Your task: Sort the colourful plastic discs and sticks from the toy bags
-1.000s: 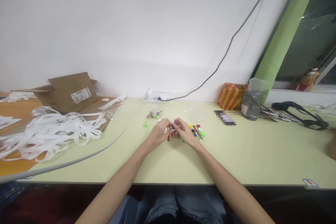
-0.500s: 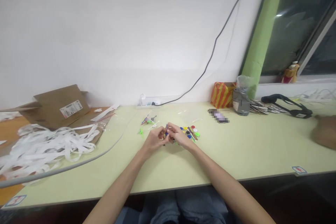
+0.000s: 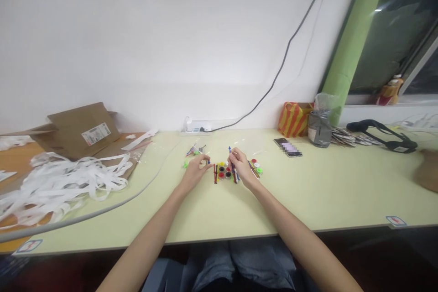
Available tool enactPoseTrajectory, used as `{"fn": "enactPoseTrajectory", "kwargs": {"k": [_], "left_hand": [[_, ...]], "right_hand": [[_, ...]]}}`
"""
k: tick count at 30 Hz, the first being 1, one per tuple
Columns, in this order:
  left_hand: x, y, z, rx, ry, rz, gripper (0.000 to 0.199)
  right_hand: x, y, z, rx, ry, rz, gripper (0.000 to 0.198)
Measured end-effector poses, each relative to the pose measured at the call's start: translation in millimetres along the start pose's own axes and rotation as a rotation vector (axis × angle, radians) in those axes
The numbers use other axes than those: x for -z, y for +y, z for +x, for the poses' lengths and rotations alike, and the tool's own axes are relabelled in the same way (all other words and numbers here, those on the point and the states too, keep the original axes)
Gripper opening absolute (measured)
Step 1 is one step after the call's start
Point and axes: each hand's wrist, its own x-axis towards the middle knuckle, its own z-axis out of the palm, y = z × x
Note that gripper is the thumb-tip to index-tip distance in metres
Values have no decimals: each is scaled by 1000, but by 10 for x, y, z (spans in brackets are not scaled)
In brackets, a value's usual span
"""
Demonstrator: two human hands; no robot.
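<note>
Cardboard box [image 3: 71,130] and tangled white strips [image 3: 85,178] at far left; pale green desk [image 3: 342,191] extending rightward. Left hand [image 3: 194,171]: grip nearly closed, small blue piece [image 3: 208,162] at fingertips. Red and dark sticks [image 3: 215,173], then coloured discs [image 3: 221,175], on desk between hands. Blue arrow-tipped stick [image 3: 229,149], point upward, pinched in grip of right hand [image 3: 241,165]. Phone [image 3: 289,148] farther right.

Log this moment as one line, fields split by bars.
left hand: apparently pinching small blue piece | right hand: holding blue arrow-tipped stick | between them: red and black discs on table
</note>
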Motion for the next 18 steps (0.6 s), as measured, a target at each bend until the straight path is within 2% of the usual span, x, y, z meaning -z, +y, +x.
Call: {"fn": "enactPoseTrajectory", "kwargs": {"k": [3, 6, 8, 12, 18], "left_hand": [[7, -23, 6, -35, -3, 93, 16], [-5, -70, 12, 36, -14, 101, 14], [-26, -97, 9, 70, -34, 83, 15], [-60, -85, -11, 87, -59, 68, 19], [-39, -50, -15, 58, -55, 215, 19]], "right_hand": [[-2, 15, -7, 36, 49, -65, 29], [23, 40, -9, 60, 183, -184, 28], [51, 51, -9, 26, 254, -215, 27], [85, 39, -11, -25, 260, -171, 26], [65, 14, -13, 20, 269, -228, 25]]}}
